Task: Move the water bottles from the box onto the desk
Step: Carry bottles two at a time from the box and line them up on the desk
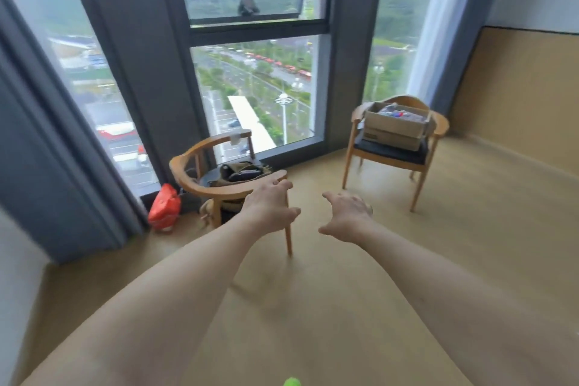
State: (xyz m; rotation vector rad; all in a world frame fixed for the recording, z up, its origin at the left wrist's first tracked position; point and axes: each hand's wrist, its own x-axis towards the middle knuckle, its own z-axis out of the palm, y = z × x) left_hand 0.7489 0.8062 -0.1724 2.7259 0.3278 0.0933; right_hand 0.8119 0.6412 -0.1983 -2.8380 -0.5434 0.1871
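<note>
A brown cardboard box (395,127) sits on the dark seat of a wooden chair (391,152) at the right, by the window. Inside it I make out plastic-wrapped water bottles (395,112), blurred, with a red-and-blue spot. My left hand (272,207) and my right hand (346,218) are both stretched out in front of me over the floor, fingers apart, holding nothing. They are well short of the box, to its lower left. No desk is in view.
A second wooden chair (200,180) at the left centre holds an olive bag (242,171). A red bag (164,207) leans by the window base. Grey curtains (47,172) hang at the left. Wooden floor (470,244) spreads between the chairs and towards the right wall.
</note>
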